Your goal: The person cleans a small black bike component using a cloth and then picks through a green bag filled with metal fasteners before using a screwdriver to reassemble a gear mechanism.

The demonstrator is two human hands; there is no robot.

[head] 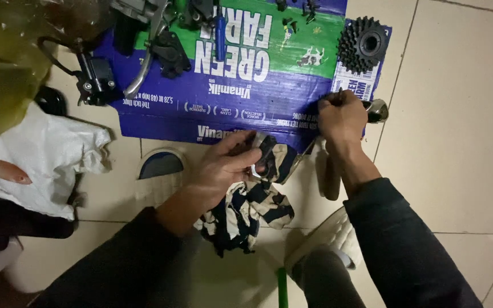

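I crouch over a pale tiled floor (457, 142) in dim light, with a flattened blue and green cardboard sheet (292, 74) spread across the upper middle of the frame. A black toothed bicycle sprocket cluster (363, 44) sits at its upper right corner, and black brake levers (155, 51) lie at upper left. At centre, my left hand (221, 171) presses a black and cream striped rag (252, 199) around a shiny metal bar (300, 155). My right hand (342, 117) is closed tight on the bar's other end.
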